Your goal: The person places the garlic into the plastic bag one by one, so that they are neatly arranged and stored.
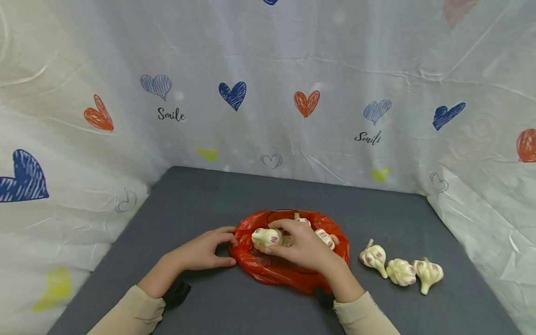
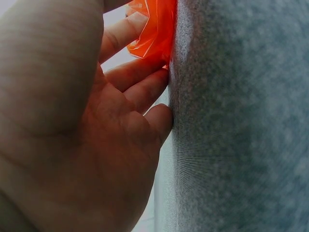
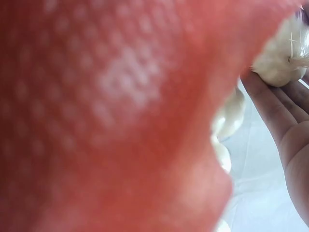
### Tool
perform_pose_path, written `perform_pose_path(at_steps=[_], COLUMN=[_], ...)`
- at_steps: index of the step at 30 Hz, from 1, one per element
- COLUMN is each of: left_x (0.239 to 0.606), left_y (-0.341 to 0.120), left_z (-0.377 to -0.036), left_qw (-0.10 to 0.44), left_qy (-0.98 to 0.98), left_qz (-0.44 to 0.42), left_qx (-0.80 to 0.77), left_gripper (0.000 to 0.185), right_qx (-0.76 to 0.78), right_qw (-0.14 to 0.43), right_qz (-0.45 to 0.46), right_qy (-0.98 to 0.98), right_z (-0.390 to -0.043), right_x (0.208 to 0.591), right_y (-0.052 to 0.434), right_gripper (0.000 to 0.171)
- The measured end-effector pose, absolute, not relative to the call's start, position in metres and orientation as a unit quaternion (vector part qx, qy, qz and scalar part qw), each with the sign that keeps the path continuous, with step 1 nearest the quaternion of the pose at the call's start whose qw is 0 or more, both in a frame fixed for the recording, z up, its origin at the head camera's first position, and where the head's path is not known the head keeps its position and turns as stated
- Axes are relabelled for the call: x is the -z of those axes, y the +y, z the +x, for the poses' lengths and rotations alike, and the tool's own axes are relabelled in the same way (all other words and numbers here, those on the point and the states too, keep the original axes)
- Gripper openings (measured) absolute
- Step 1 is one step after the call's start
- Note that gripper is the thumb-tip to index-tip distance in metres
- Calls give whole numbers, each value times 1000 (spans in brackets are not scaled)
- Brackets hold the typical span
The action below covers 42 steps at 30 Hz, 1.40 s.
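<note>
An orange plastic bag (image 1: 274, 272) lies open on the grey table (image 1: 209, 200) and holds several garlic bulbs. My right hand (image 1: 293, 244) reaches into the bag and grips one garlic bulb (image 1: 266, 237) over its mouth. In the right wrist view the bag (image 3: 120, 116) fills most of the frame, with the bulb (image 3: 282, 58) against my fingers (image 3: 275, 106). My left hand (image 1: 209, 251) rests on the table and touches the bag's left edge. The left wrist view shows its fingertips (image 2: 154, 87) against the orange plastic (image 2: 154, 34).
Three more garlic bulbs (image 1: 399, 271) lie in a row on the table right of the bag. A white cloth with heart prints (image 1: 268, 93) walls in the table at the back and both sides.
</note>
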<state>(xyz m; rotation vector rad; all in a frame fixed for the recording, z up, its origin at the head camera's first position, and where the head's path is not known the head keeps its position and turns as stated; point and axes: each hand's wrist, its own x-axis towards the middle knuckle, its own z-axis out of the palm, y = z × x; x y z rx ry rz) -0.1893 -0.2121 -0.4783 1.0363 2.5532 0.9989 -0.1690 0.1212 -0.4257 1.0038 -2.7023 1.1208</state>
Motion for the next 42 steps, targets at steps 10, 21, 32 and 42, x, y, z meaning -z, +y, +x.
perform_pose_path(at_steps=[10, 21, 32, 42], left_x=[477, 475, 477, 477], left_y=[-211, -211, -211, -212], left_z=[-189, -188, -189, -188], left_qw=[104, 106, 107, 110], left_qy=[867, 871, 872, 873], left_qz=[351, 345, 344, 341], left_qx=[-338, -334, -330, -331], left_gripper=[26, 28, 28, 29], right_qx=[-352, -329, -309, -301], right_qw=[24, 11, -1, -7], right_qz=[322, 336, 344, 355], right_qy=[-879, -883, -887, -885], right_z=[-169, -166, -162, -164], right_x=[429, 434, 437, 437], right_y=[117, 110, 105, 104], right_gripper=[59, 56, 64, 63])
